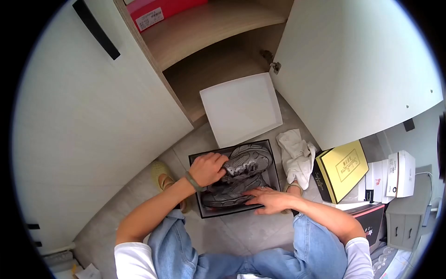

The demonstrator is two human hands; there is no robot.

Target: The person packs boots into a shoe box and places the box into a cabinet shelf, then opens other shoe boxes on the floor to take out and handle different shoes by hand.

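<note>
With the white lid (241, 109) off beyond the hands, both grey sneakers (248, 160) lie in the uncovered shoebox (227, 213) beneath them, the left hand (207, 168) curled at one, grip unclear, the right hand (272, 200) resting loosely spread on the other.

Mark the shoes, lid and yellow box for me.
Shoes (250, 161): head view, side of the farther shoe.
Lid (241, 109): head view, middle of its white inside.
Yellow box (346, 168): head view, its top.
</note>
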